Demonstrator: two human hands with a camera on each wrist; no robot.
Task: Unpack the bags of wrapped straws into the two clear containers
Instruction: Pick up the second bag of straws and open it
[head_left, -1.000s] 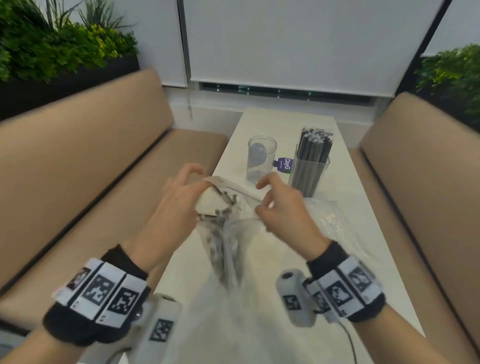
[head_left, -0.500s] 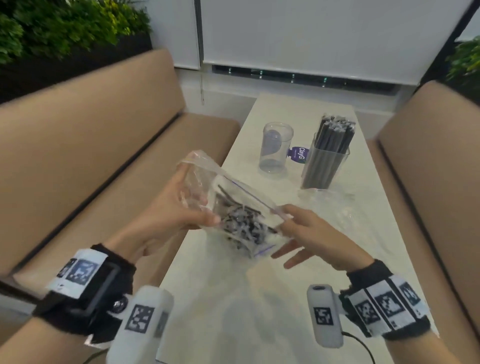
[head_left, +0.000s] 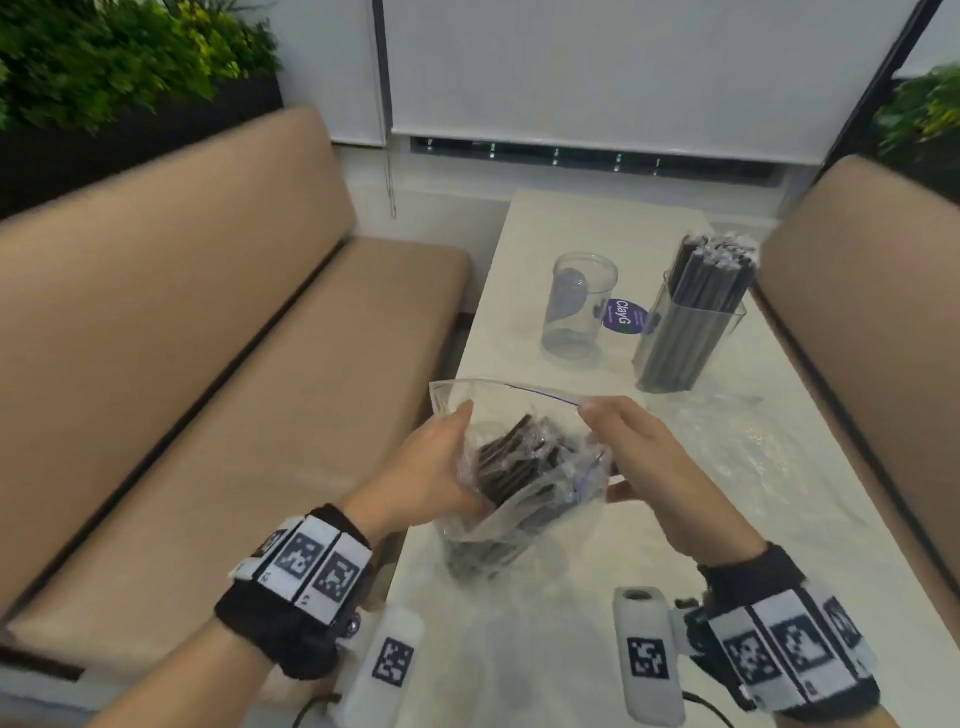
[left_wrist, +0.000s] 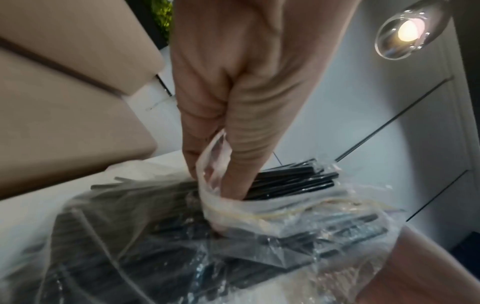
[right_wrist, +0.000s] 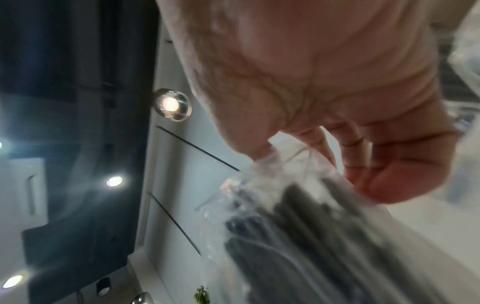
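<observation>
A clear zip bag full of dark wrapped straws stands on the white table between my hands, mouth open upward. My left hand pinches the bag's left wall; in the left wrist view the thumb is inside the bag against the straws. My right hand pinches the right rim; the right wrist view of this hand and bag is blurred. Further back stand an empty round clear container and a square clear container packed with straws.
An empty crumpled clear bag lies on the table right of my hands. A purple label sits between the two containers. Tan benches flank the table on both sides, with a wall and blind behind.
The bag has gone from being pulled open and tilted toward me to standing lower on the table with its mouth spread. My left thumb now reaches inside it.
</observation>
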